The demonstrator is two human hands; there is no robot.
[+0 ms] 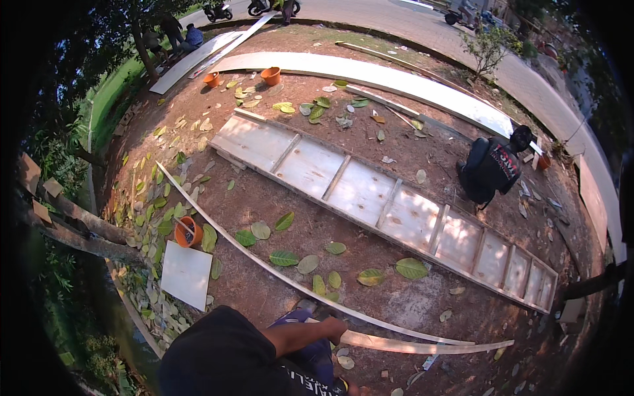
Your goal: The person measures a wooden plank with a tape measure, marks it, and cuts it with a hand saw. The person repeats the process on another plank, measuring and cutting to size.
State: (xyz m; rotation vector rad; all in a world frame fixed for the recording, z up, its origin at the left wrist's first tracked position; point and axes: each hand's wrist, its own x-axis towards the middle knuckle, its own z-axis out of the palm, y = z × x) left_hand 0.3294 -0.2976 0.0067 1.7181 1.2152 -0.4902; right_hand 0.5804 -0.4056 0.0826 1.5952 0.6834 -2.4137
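Pale wood, bare and sunlit in patches, fills the left hand [335,330]; I see its fingers clamped round a narrow plank [403,344] near the plank's left end, low in my view, with the rest stretching right above brown soil; a patch of skin at the lower edge I take for the right hand [352,390], apart from the left, and I cannot tell whether it grips anything.

My reading from here is that the step in hand is handling and placing loose timber; the next move, as I judge it, calls for a firm hold and a watch on the plank's far end, since a long batten [264,264] sweeps down to it and the two look close or overlapping there; whether they touch I cannot make out.

The plank looks slim, smooth and light tan, warmer in tone toward the hand; it appears curved, though my lens bends straight edges, so I would not call it warped; beyond it lies a long ribbed wooden frame [413,214], crossed by evenly set slats, with a co-worker [492,168] crouched on its far side; a square white board [185,274] and an orange bucket [184,236] sit to the left among fallen leaves [284,258].
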